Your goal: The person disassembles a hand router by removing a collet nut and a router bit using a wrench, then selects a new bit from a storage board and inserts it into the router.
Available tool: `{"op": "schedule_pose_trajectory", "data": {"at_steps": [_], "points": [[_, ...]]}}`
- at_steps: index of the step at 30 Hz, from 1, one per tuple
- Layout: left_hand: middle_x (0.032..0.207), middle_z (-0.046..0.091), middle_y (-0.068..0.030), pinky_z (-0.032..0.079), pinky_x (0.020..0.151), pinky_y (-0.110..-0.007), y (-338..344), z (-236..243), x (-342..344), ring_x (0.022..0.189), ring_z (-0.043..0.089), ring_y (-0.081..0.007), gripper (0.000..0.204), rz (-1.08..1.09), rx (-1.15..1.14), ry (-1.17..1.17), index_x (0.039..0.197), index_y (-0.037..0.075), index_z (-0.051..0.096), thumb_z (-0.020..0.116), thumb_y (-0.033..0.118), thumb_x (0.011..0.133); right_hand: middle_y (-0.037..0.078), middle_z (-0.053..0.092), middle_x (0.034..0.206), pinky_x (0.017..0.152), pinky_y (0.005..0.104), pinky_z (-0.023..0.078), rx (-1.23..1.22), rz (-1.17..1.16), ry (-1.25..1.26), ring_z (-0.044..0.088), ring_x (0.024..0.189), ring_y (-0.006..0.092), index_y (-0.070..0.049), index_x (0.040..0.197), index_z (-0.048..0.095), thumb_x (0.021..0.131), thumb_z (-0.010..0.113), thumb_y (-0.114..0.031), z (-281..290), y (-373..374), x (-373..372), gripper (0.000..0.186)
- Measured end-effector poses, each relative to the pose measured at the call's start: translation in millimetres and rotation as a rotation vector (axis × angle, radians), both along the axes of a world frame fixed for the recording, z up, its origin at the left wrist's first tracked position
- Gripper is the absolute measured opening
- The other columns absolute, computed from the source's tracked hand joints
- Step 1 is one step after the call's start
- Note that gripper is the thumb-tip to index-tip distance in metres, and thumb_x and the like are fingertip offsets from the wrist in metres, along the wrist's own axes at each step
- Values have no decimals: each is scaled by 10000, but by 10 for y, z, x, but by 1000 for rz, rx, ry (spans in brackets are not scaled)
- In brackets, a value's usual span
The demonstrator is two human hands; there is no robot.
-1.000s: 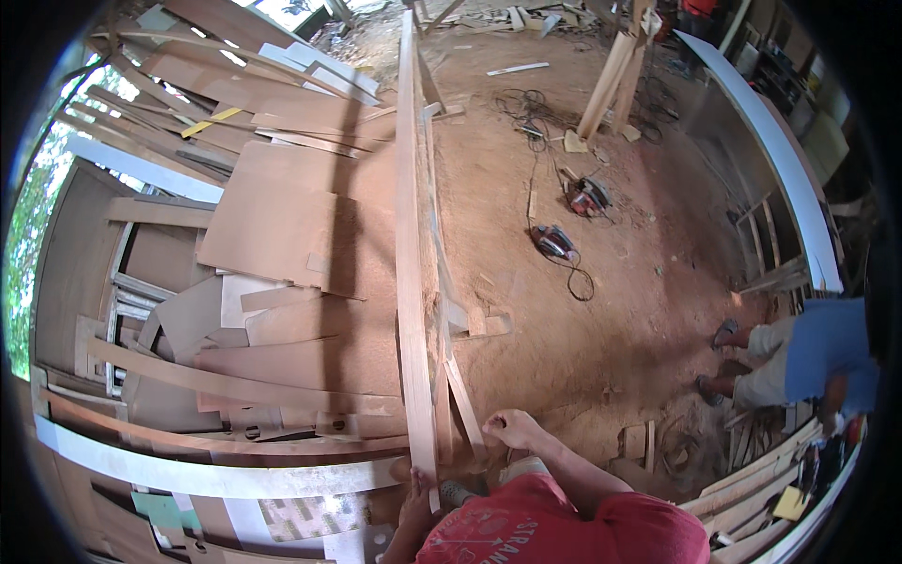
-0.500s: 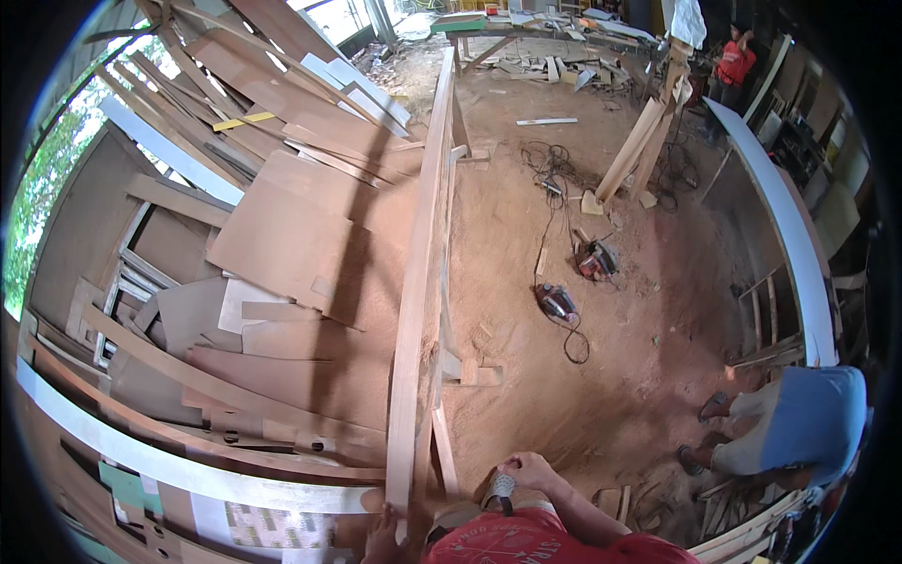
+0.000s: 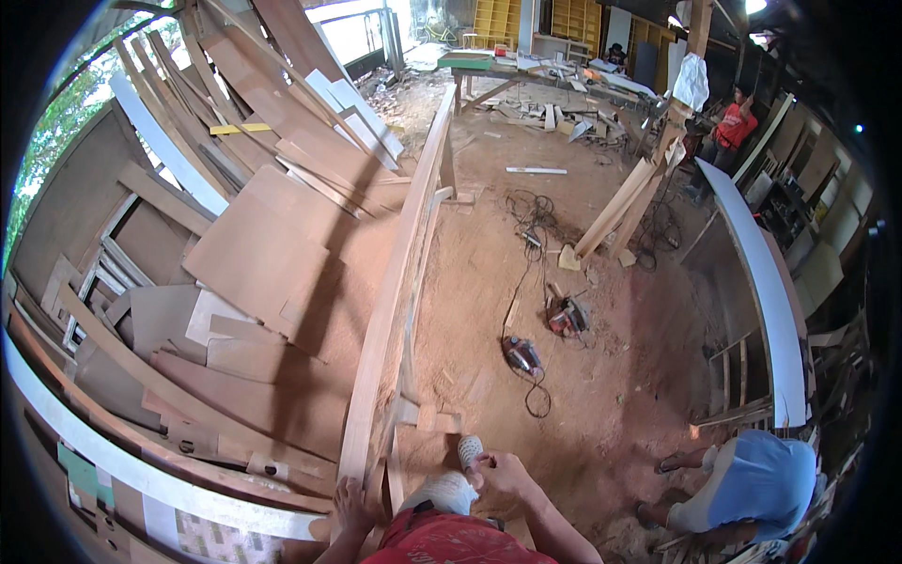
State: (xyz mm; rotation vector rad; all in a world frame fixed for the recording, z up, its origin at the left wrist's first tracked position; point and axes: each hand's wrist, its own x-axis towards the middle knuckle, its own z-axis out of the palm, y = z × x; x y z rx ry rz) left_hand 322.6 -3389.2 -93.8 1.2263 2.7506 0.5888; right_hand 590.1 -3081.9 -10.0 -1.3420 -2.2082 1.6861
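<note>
A long, narrow wooden plank [image 3: 399,273], set on edge on supports, runs away from me through the middle of the view. My left hand [image 3: 351,508] grips its near end, fingers over the wood. In front of my red shirt, my right hand [image 3: 503,473] is held above the ground with its fingers curled together, apart from the plank. Whatever may be between those fingers is too small to tell. One of my legs, with a patterned shoe [image 3: 470,451], is just beyond the shirt.
Two corded power tools, a red one [image 3: 567,317] and a darker one [image 3: 522,356], lie on the dusty floor with trailing cables. Brown sheets [image 3: 258,244] and offcuts fill the left. A person in a blue shirt [image 3: 766,484] bends at the lower right; another in red [image 3: 733,127] stands far right.
My view has tilted up and shifted, and my shoe now shows further forward. My left hand remains at the plank's near end. My right hand stays curled in front of me.
</note>
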Motion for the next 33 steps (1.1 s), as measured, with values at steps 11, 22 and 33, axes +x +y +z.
{"op": "schedule_pose_trajectory", "data": {"at_steps": [11,22,33], "points": [[1623,322,-344,163,1288,-594,2897,-400,-712,1549,249,-503,953,-79,14,-14,1490,-142,393,742,385,777,170,783,971,836,376,581,135,79,-133,765,899,270,-99,1161,787,947,731,-443,57,1803,-143,409],[1470,482,-306,217,1245,-633,4173,-70,-1036,1411,409,-479,862,269,113,36,1450,-64,447,779,389,797,175,772,937,774,384,571,200,26,-166,740,849,245,-44,1176,783,924,763,-386,-329,3708,-584,425],[1659,247,-371,113,1298,-605,7011,152,-2666,1589,169,-493,1054,113,87,35,1582,-129,272,753,446,842,130,774,915,767,372,569,-22,130,-52,733,835,208,-20,1148,773,946,755,-377,-184,6239,-2582,411]]}}
